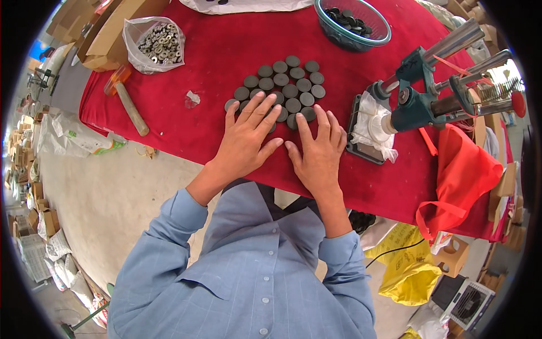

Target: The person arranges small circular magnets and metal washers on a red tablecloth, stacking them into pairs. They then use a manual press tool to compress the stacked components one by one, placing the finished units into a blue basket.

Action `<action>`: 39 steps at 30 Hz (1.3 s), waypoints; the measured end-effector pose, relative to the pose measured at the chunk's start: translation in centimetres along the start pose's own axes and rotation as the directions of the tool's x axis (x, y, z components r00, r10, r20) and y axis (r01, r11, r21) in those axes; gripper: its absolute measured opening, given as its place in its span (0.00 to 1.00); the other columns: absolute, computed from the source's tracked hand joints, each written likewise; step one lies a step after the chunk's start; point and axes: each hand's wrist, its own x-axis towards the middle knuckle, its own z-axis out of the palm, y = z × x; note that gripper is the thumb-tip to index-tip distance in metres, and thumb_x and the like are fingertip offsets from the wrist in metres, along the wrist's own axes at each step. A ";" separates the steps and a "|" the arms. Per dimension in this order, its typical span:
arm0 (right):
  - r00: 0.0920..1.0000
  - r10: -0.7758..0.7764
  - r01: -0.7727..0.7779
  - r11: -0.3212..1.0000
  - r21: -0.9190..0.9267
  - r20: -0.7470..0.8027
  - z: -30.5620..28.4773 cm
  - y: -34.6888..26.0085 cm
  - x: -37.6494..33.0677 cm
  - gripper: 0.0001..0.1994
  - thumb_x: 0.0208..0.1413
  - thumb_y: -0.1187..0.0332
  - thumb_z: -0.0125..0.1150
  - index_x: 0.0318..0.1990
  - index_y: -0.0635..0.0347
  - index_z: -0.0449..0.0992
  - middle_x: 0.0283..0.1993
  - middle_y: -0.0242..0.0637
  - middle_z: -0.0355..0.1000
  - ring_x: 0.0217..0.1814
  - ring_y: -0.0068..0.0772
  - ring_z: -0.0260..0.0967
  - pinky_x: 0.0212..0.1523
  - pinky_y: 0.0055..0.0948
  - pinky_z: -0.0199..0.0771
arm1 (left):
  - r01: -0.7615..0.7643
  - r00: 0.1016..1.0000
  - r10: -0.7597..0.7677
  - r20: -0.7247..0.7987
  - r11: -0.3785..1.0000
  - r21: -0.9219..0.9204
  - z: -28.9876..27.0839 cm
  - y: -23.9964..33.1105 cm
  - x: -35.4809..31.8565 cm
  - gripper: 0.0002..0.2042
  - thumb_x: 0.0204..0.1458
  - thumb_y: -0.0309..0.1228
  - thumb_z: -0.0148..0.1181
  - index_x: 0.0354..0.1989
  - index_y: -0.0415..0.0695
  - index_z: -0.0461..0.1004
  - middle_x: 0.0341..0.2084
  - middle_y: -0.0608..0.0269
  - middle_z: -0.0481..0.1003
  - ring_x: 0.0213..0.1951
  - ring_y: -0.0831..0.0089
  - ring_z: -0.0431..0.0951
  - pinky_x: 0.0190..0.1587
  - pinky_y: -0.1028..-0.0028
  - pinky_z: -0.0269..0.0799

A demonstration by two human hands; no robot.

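Several flat, round dark grey discs (289, 90) lie close together in one layer on the red tablecloth (209, 51). My left hand (244, 134) rests palm down with fingers spread over the near left part of the group. Its fingertips cover some discs. Beside it, my right hand (319, 151) is also palm down, fingers apart, with its index fingertip by the near right discs. Neither hand grips anything. What lies under the palms is hidden.
A hand press (415, 93) with a plastic-wrapped base stands right of the discs. Behind are a clear bowl (353, 25) of dark pieces and a plastic bag (153, 45) of small metal rings. A hammer (131, 107) lies left; a red bag (466, 175) sits at right.
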 end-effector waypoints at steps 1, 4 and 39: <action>1.000 0.006 -0.006 0.999 -0.037 0.000 0.0 -0.2 0.0 0.32 0.54 0.58 0.75 0.67 0.54 0.75 0.78 0.46 0.58 0.79 0.55 0.52 0.73 0.61 0.55 | -0.009 1.000 0.009 0.004 1.000 0.015 0.2 -0.1 0.1 0.31 0.63 0.42 0.64 0.73 0.44 0.68 0.77 0.57 0.61 0.79 0.57 0.55 0.76 0.43 0.44; 1.000 -0.010 0.012 0.993 -0.120 0.016 0.4 -0.7 0.0 0.31 0.55 0.56 0.74 0.67 0.52 0.75 0.78 0.43 0.58 0.80 0.53 0.51 0.72 0.61 0.55 | -0.027 0.999 0.026 0.021 0.998 0.058 0.7 -0.1 0.4 0.30 0.64 0.42 0.63 0.72 0.44 0.69 0.77 0.57 0.62 0.79 0.58 0.56 0.75 0.43 0.44; 0.994 0.032 0.001 0.953 0.303 -0.102 0.4 2.6 2.7 0.34 0.58 0.64 0.71 0.71 0.67 0.68 0.77 0.59 0.57 0.76 0.64 0.57 0.74 0.58 0.59 | 0.180 0.982 -0.183 -0.046 0.982 -0.065 -1.5 -3.8 -1.3 0.41 0.60 0.42 0.69 0.78 0.39 0.58 0.79 0.44 0.54 0.80 0.45 0.51 0.78 0.50 0.47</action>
